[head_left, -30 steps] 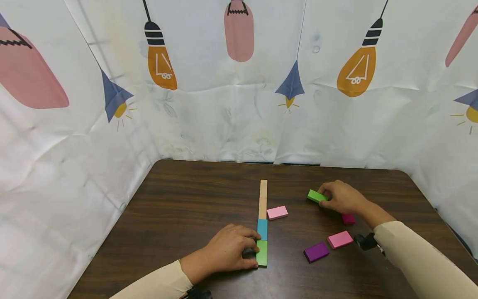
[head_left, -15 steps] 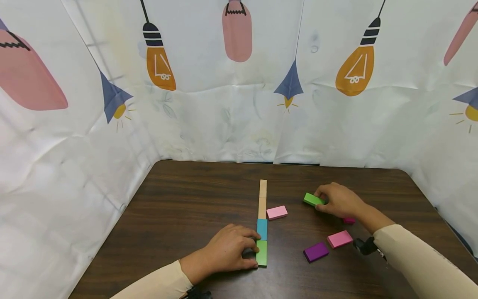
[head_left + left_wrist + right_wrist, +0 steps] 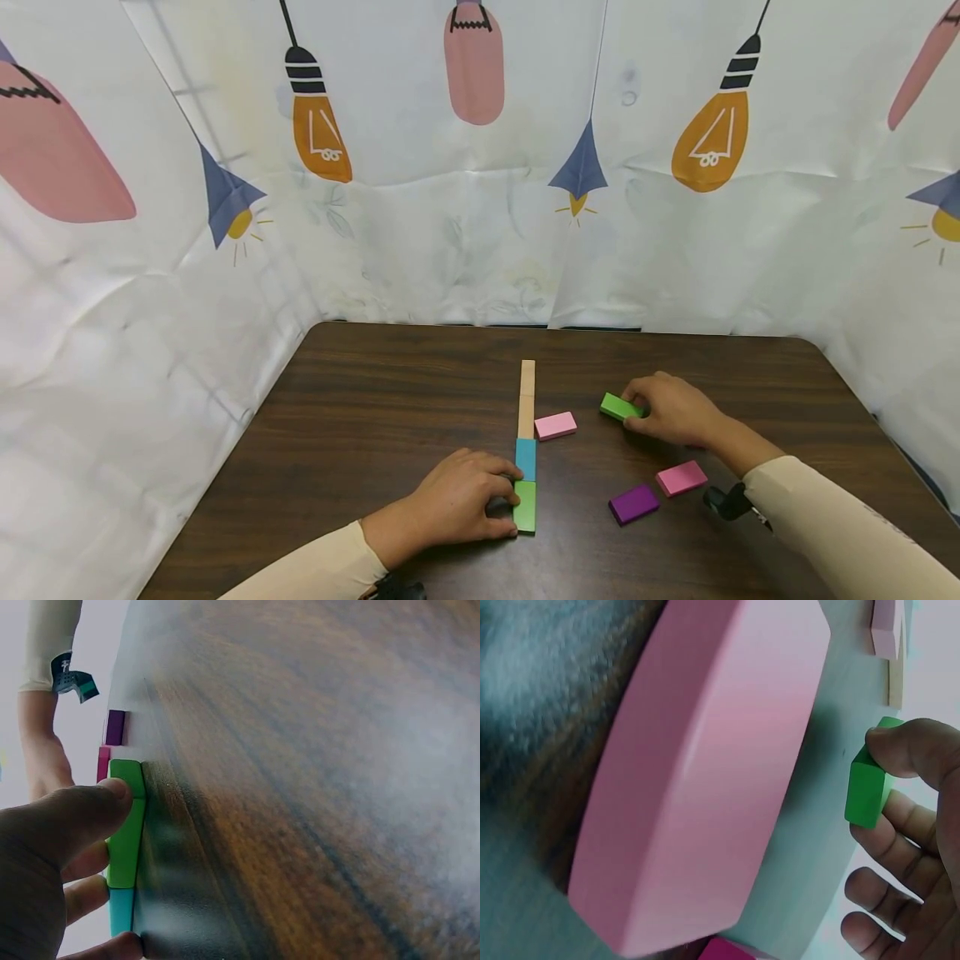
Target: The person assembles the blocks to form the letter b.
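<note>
A row of flat blocks runs away from me: a light green block [image 3: 527,510] nearest, a blue block [image 3: 527,458], then a natural wood strip [image 3: 527,400]. My left hand [image 3: 461,498] rests along the row's left side, thumb at the light green block's near end and fingertips at its edge and the blue block's. In the left wrist view its thumb [image 3: 94,810] lies against the green. Right of the row, my right hand [image 3: 671,408] pinches a bright green block [image 3: 618,407] between thumb and fingers. The right wrist view shows that green block [image 3: 866,791] gripped at one end.
A light pink block [image 3: 556,426] lies slantwise beside the wood strip. Purple [image 3: 633,505] and pink [image 3: 681,478] blocks lie nearer, below the right arm. A magenta block [image 3: 727,951] is mostly hidden behind that arm in the head view. A patterned curtain [image 3: 450,250] rises behind the table.
My right hand has moved a little left and nearer to me, carrying the bright green block toward the row. The left hand has stayed in place.
</note>
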Available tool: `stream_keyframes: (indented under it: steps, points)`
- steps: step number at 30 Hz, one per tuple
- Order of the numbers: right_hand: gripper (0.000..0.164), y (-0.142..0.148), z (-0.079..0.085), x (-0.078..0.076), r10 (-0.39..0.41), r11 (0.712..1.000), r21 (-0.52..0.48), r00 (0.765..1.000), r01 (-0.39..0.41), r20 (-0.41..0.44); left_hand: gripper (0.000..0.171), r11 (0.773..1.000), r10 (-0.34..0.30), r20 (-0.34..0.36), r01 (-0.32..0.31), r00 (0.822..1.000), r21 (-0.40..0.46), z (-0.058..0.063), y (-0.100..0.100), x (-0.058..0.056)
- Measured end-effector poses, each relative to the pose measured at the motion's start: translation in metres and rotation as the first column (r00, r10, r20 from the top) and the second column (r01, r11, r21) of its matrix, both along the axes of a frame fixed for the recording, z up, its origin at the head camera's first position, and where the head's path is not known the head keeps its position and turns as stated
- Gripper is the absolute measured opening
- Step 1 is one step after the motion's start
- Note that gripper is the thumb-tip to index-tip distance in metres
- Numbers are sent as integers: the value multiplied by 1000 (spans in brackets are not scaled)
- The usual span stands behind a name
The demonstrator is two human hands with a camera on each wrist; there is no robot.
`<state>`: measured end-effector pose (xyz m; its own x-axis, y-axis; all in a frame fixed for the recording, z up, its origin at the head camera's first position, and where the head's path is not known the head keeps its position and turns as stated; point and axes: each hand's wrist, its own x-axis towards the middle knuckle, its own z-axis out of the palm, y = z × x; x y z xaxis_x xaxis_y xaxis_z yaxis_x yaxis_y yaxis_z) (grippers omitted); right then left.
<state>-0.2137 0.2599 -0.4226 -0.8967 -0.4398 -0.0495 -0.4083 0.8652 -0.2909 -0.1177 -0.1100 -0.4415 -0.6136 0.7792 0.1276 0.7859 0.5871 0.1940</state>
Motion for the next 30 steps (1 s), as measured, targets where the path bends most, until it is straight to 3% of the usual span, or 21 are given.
stream_keyframes:
  steps: [30]
  points:
    - [26, -16, -5, 13, 54, 998, -24, 998, -54, -27, 25, 1000, -13, -49, 14, 999, 27, -2, -1, 1]
